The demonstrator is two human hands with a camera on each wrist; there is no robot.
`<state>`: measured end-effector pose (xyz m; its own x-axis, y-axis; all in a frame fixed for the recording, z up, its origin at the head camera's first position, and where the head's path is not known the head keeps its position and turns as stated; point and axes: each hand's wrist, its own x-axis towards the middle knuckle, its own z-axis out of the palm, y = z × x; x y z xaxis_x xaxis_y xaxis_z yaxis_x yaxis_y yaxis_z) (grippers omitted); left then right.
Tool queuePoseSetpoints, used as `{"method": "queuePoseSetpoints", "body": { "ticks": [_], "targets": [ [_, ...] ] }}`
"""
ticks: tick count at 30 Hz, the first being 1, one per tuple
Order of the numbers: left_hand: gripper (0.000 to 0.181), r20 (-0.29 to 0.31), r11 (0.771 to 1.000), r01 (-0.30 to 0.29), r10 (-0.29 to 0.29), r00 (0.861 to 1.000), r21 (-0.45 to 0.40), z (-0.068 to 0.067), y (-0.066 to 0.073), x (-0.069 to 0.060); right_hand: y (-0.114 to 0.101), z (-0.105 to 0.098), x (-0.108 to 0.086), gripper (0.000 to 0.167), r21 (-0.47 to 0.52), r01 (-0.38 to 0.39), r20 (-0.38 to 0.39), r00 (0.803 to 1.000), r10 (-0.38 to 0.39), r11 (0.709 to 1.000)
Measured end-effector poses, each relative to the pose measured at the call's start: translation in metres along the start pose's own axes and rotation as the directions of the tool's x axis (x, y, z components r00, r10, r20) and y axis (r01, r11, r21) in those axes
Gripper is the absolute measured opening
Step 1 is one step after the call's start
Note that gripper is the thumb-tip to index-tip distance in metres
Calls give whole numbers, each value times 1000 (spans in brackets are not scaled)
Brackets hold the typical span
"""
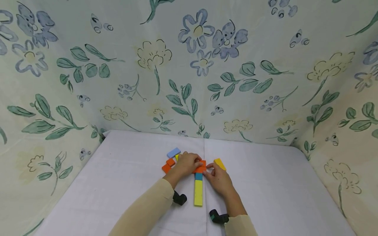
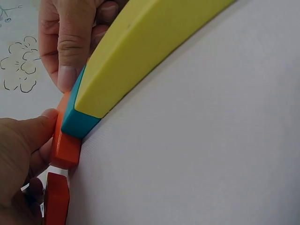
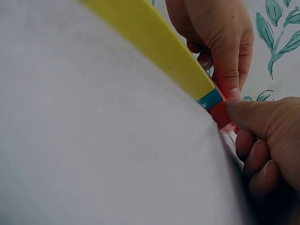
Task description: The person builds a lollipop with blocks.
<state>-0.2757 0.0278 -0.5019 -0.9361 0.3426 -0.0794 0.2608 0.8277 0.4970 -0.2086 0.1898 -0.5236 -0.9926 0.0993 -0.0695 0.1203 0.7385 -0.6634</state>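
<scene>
A yellow strip (image 1: 198, 193) and a blue block (image 1: 199, 176) stand end to end, meeting orange blocks (image 1: 200, 169) at the far end. My left hand (image 1: 186, 164) reaches over these blocks from the left, its thumb and fingers gripping an orange block (image 2: 65, 152) in the left wrist view. From the right, my right hand (image 1: 220, 179) pinches at the orange edge with thumb and forefinger; its other fingers are curled in the right wrist view. Fingers partly hide the orange pieces (image 3: 219, 115) there.
Left of the hands lie a light blue block (image 1: 173, 152), two loose orange blocks (image 1: 166, 168) and a partly hidden yellow piece (image 1: 177, 157). Another yellow block (image 1: 220, 164) lies behind the right hand. A flowered cloth (image 1: 189, 82) rises behind the white table (image 1: 265, 190).
</scene>
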Motion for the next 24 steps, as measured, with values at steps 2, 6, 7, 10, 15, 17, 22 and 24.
{"method": "queuePoseSetpoints", "body": {
  "ticks": [2,6,7,10,15,17,22,24],
  "targets": [
    [31,-8,1000,-5,5,1000,2,0,0,0,1,0,0,33,-7,10,-4,1000,-10,1000],
    [31,-10,1000,-10,10,1000,8,0,0,0,1,1,0,34,-13,25,-2,1000,-25,1000],
    [31,-7,1000,-9,9,1000,8,0,0,0,1,1,0,34,-13,24,-1,1000,-24,1000],
    [32,-4,1000,-12,12,1000,-2,-1,-2,0,1,1,0,33,-14,24,-2,1000,-24,1000],
    [29,-38,1000,-18,18,999,-17,-6,-12,-1,-1,1,-1,34,-21,16,-4,1000,-16,1000],
    [27,-63,999,-24,22,998,-27,-11,-20,-2,-2,1,-1,34,-20,9,-4,1000,-9,1000],
    [23,-75,999,-38,37,997,-14,-24,-42,-7,-2,-1,-1,35,-16,-9,3,1000,10,1000],
    [23,-63,999,-46,47,997,7,-28,-48,-10,-2,-1,-2,35,-16,-12,4,1000,12,1000]
  ]
}}
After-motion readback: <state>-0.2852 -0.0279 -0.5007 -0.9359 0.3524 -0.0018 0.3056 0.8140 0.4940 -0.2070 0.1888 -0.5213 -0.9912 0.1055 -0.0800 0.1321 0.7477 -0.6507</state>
